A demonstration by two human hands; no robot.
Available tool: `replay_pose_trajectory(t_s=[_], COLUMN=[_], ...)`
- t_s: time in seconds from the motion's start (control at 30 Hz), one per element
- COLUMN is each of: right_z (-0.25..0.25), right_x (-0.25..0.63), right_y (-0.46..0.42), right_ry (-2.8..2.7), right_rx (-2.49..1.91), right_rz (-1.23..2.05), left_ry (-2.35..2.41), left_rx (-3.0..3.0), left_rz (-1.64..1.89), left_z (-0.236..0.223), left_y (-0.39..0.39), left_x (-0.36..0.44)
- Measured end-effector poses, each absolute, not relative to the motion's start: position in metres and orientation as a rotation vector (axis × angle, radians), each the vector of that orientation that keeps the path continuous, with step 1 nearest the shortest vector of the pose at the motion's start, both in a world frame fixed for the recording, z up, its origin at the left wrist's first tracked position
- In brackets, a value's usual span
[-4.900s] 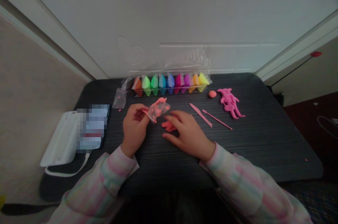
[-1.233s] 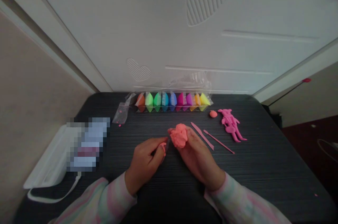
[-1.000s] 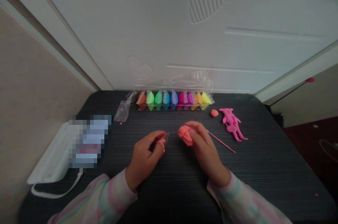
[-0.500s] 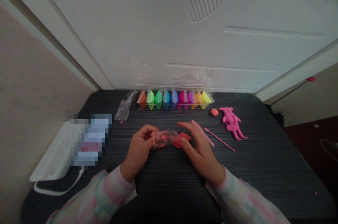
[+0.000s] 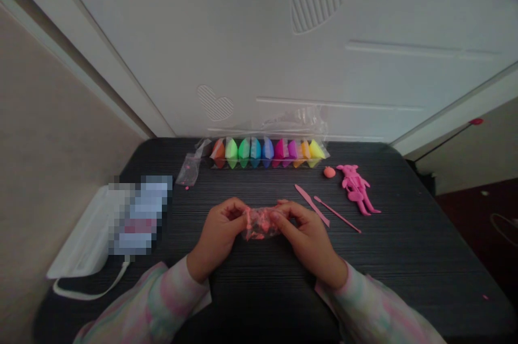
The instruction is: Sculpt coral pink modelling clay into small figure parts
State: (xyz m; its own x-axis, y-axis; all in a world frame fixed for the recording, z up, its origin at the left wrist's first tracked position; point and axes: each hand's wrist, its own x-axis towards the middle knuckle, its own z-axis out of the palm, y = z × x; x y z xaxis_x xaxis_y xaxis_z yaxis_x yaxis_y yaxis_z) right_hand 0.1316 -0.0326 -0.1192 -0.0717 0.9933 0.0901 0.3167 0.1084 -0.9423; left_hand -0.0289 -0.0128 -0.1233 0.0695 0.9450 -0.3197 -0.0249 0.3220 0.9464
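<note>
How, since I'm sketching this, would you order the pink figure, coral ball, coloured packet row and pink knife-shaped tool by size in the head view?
Largest to smallest:
1. coloured packet row
2. pink figure
3. pink knife-shaped tool
4. coral ball

Both hands pinching a clear wrapper [image 5: 262,228] smeared with coral clay, dark table [image 5: 259,274], colored clay packets [image 5: 267,150] beyond, pink figure [image 5: 355,189] at right.

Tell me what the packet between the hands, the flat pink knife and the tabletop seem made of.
Packet: thin, glossy clear plastic film; coral clumps show through it.
Modelling knife: probably matte moulded plastic, evenly pink, no metallic shine.
Tabletop: perhaps wood-grain laminate, dark and satin, with fine parallel streaks.
</note>
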Motion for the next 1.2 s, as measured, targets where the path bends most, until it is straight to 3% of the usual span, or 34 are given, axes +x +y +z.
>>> replay_pose_trajectory(t_s=[0.17,0.37,0.7,1.0,1.2], right_z=[-0.119,-0.119,-0.125,-0.124,-0.121], right_x=[0.133,0.138,0.137,0.139,0.14], right_y=[-0.034,-0.031,-0.035,-0.033,-0.033], right_ry=[-1.524,-1.671,-1.989,-1.995,-1.868], right_rx=[-1.411,-1.325,-1.179,-1.163,-1.258], right_rz=[0.958,0.531,0.183,0.196,0.459], left_ry=[1.193,1.128,1.207,1.154,1.018], left_rx=[0.912,0.981,1.009,1.029,0.975], left_rz=[0.972,1.148,0.988,0.891,0.806], left_z=[-0.128,-0.136,-0.129,-0.129,-0.127], left_y=[-0.012,-0.009,-0.011,-0.004,-0.001], left_x=[-0.03,-0.037,-0.035,-0.043,-0.048])
